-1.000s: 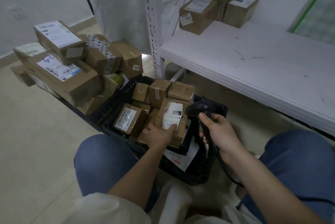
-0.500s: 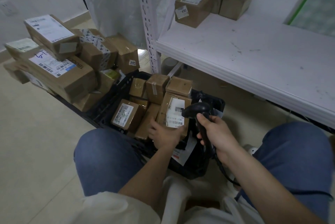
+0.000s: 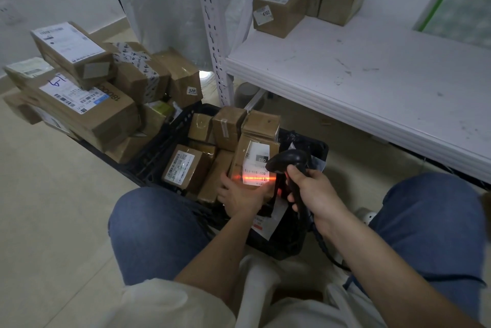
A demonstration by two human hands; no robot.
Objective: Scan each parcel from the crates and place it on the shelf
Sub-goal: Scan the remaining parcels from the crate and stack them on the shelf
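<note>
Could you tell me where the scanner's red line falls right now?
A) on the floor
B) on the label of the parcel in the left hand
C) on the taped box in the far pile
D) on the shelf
B: the red line crosses the label of the parcel that the left hand holds; the right hand aims the scanner at it.

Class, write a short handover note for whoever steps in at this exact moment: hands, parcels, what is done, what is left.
Left hand holds a labelled parcel upright over the black crate.
Right hand grips the scanner; its red beam lies across the label's barcode.
Done: three parcels stand at the back of the shelf.
Left: put this parcel on the shelf, then scan and shelve the rest in the crate and the stacked boxes to the left.
</note>
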